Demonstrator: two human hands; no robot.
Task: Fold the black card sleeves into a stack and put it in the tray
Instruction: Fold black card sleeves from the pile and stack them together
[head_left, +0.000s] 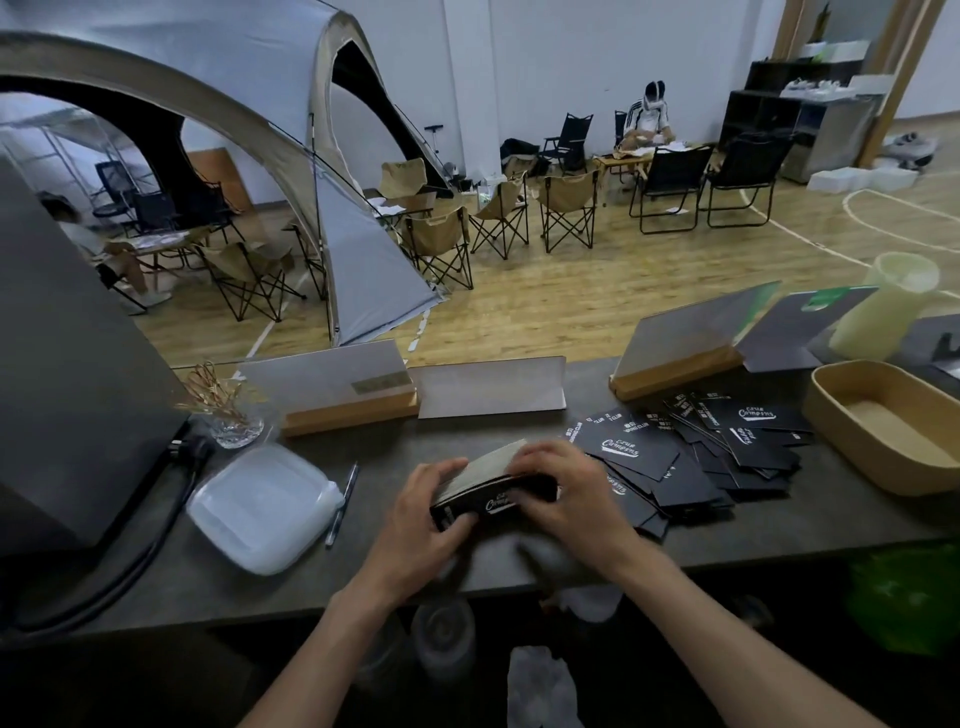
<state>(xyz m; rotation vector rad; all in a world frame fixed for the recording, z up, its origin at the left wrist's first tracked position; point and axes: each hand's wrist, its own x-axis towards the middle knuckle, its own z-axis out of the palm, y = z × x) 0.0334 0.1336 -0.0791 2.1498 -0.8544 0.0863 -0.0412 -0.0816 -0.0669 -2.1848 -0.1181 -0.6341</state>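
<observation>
Nearest the camera, both hands meet over the front of the dark bench (519, 566): the left hand (415, 512) and the right hand (563, 493) each have their fingers curled round opposite ends of a thick stack of folded black card sleeves (493, 491), so each grip is closed on that stack, the left thumb at its near corner and the right fingers pressing over its top edge. The stack sits tilted on its long edge, its pale inner layers showing on top and white lettering on the black face toward the person. Judging by its thickness, a good share of the folding is done, but the stack has not yet gone into anything. Just to the right of the right hand a loose heap of unfolded black sleeves (696, 457) lies fanned and overlapping on the bench, so plenty of folding seems left. Further right of that heap stands the tan oblong tray (841, 447), and nothing shows inside it, so the delivery step is still to come. To the left of the left hand a translucent white lidded container (262, 506) rests flat with a pen (340, 504) beside it; its contents cannot be made out. Beyond the hands stand clear sign holders on wooden bases (348, 395) and a small glass vase (236, 426).
</observation>
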